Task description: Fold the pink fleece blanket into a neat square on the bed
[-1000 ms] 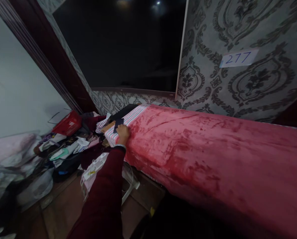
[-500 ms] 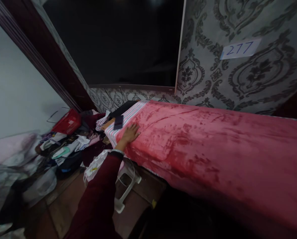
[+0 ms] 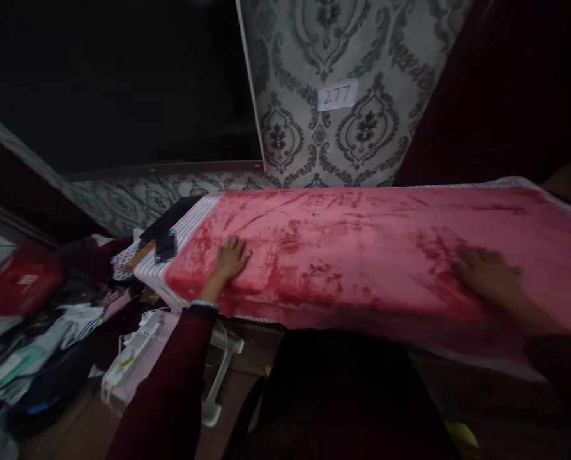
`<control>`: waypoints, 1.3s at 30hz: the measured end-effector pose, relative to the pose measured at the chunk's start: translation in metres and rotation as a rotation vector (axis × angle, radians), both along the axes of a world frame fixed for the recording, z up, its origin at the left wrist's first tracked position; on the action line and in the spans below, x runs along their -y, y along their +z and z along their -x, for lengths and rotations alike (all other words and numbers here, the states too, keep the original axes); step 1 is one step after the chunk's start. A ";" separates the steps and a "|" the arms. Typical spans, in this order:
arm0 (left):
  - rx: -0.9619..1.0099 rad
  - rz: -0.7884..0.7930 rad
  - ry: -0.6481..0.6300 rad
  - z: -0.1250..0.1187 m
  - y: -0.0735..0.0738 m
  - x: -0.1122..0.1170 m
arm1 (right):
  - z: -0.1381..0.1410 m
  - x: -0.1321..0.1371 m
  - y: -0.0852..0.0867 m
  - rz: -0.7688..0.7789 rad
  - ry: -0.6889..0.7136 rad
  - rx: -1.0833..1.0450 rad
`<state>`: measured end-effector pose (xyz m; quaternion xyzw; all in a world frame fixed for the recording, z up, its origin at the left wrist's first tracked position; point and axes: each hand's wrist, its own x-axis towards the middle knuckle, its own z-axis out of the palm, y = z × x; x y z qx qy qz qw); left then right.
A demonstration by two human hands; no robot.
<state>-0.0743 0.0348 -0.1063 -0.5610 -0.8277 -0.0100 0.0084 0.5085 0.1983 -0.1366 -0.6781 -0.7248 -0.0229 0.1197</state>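
A red plush blanket lies spread over a long board covered with a striped cloth. My left hand rests flat on the blanket near its left end, fingers spread, holding nothing. My right hand lies flat on the blanket toward the right end, blurred by motion, fingers stretched out. A dark phone sits on the striped cloth just left of my left hand.
Patterned wallpaper with a label reading 277 is behind the board, beside a large dark screen. A red basket, heaped clothes and bags and a white stool crowd the floor at the left.
My left hand let go of the phone, leaving it on the striped cloth, and moved right to lie flat on the blanket. My right hand came into view on the blanket. The view swung right.
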 end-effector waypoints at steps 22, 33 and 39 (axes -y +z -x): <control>-0.047 0.009 -0.234 -0.098 -0.015 -0.045 | -0.098 0.019 0.000 0.240 -0.205 0.052; -0.072 -0.005 -0.236 -0.097 -0.012 -0.046 | 0.026 0.020 0.018 0.136 0.185 0.002; -0.082 -0.038 -0.235 -0.090 -0.013 -0.049 | 0.127 -0.002 0.027 0.088 0.580 -0.028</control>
